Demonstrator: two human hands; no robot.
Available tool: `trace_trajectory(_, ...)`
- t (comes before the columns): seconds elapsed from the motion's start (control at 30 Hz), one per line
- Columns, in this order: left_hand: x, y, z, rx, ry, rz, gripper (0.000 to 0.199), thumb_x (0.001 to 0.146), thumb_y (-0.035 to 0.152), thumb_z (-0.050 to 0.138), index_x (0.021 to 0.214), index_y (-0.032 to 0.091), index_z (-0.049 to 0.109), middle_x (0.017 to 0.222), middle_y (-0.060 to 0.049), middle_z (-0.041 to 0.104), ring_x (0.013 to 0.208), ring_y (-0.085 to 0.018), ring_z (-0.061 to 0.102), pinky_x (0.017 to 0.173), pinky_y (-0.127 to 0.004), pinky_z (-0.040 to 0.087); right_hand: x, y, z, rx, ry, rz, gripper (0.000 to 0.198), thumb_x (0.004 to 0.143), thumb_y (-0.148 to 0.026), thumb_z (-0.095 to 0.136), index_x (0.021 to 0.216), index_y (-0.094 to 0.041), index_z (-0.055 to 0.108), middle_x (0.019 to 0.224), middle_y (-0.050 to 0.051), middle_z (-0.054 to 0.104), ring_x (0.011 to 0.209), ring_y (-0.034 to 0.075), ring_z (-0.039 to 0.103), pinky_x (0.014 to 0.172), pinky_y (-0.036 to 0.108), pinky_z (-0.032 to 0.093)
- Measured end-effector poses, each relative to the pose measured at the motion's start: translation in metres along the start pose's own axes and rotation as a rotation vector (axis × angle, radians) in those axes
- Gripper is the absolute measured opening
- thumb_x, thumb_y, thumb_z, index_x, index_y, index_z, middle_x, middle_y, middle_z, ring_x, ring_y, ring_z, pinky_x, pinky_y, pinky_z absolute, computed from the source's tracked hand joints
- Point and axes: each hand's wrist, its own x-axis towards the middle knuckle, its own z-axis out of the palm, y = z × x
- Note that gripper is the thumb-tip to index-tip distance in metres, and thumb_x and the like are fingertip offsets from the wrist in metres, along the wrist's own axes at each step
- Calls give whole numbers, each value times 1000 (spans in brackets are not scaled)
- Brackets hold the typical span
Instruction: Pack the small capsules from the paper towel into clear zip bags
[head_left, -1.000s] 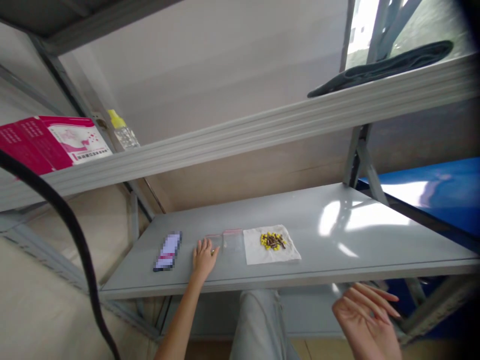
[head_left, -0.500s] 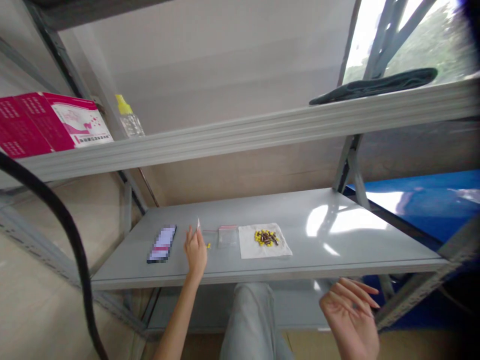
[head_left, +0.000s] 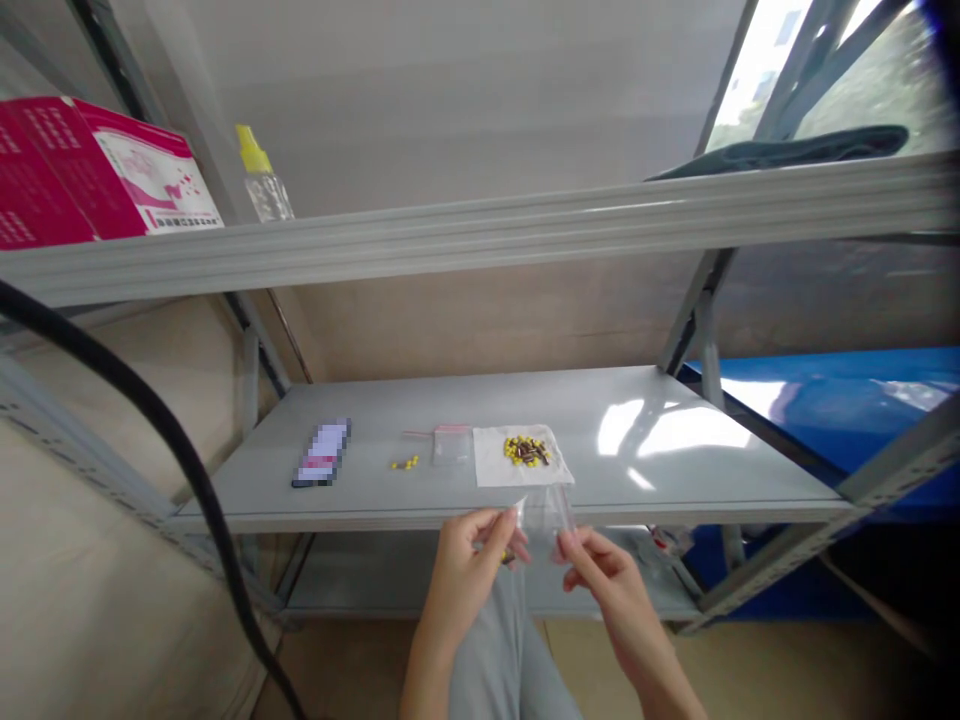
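A clear plastic zip bag (head_left: 541, 512) is stretched between my two hands in front of the shelf edge. My left hand (head_left: 469, 560) pinches its left side. A small yellow and dark capsule (head_left: 508, 556) shows at the left fingers; whether it is inside the bag I cannot tell. On the right side, my right hand (head_left: 606, 575) grips the bag between thumb and fingers. Beyond them, a pile of yellow and brown capsules (head_left: 526, 451) lies on a white cloth or tissue (head_left: 491, 470). Several loose capsules (head_left: 405, 463) lie left of another flat zip bag (head_left: 451, 446).
A phone (head_left: 322, 453) lies at the left of the grey shelf (head_left: 247, 500). Above runs an upper shelf (head_left: 450, 235) with pink boxes (head_left: 112, 170), a yellow-capped bottle (head_left: 265, 180) and dark folded cloth (head_left: 810, 150). A black cable (head_left: 161, 440) curves down the left.
My left hand has come off the shelf surface, moving right and toward me with the bag. My right hand has moved left and taken hold of the bag. The view has shifted.
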Motion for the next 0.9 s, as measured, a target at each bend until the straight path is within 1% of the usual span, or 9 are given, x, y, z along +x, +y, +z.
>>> trace_trajectory(0.17,-8,-11,8,-98,8,-31,37,83,47,49,65,16,52,56,0,58,53,-11,55,53,-20,44,-5,-5,2,74,0,-37,36,73,-51,63,64,-17,63,57,0,54,56,11,47,50,20,39)
trace_trajectory(0.3,-9,-26,17,-151,111,-95,35,83,50,47,70,18,46,55,1,58,52,-12,57,53,-21,45,-13,-10,-3,62,-157,9,34,74,-46,65,59,-16,63,54,0,54,53,10,46,52,21,37)
trace_trajectory(0.4,-9,-39,23,-67,145,-56,27,82,45,51,82,18,47,72,-2,64,68,-15,63,63,-24,47,-17,-13,-6,5,-190,60,31,72,-45,68,62,-16,65,53,-1,55,50,8,42,48,20,31)
trace_trajectory(0.47,-10,-42,27,47,240,45,23,82,39,54,92,19,49,91,-6,65,86,-18,62,78,-29,46,-16,-13,-5,-26,-144,51,31,71,-45,69,62,-16,66,55,-1,57,51,8,42,50,20,32)
trace_trajectory(0.53,-12,-40,30,185,336,148,19,82,33,55,94,20,51,98,-6,61,96,-19,57,87,-33,41,-15,-11,-3,-47,-103,32,31,69,-45,70,61,-15,66,58,0,59,55,9,46,55,21,35)
trace_trajectory(0.6,-14,-34,34,305,347,201,13,83,32,52,84,19,54,90,-5,59,92,-19,56,85,-32,40,-13,-8,-1,-57,-97,26,30,67,-44,72,60,-15,66,57,0,60,55,10,47,56,22,37)
trace_trajectory(0.73,-17,-26,37,406,233,197,28,85,34,49,63,18,50,71,-1,52,75,-15,53,73,-27,39,-13,-4,1,-84,-156,-9,29,65,-41,74,55,-15,63,51,-1,57,50,9,46,52,21,37)
trace_trajectory(0.8,-17,-27,36,404,213,182,32,87,34,46,60,17,47,66,0,50,70,-14,52,69,-25,37,-13,-5,2,-133,-178,-46,25,67,-40,73,62,-16,66,59,1,61,57,12,52,51,21,39)
trace_trajectory(0.9,-14,-30,33,408,215,170,35,89,34,44,58,17,49,63,0,50,67,-13,51,65,-24,35,-14,-7,2,-194,-207,-77,24,74,-42,66,78,-18,71,83,5,67,73,16,58,49,20,39)
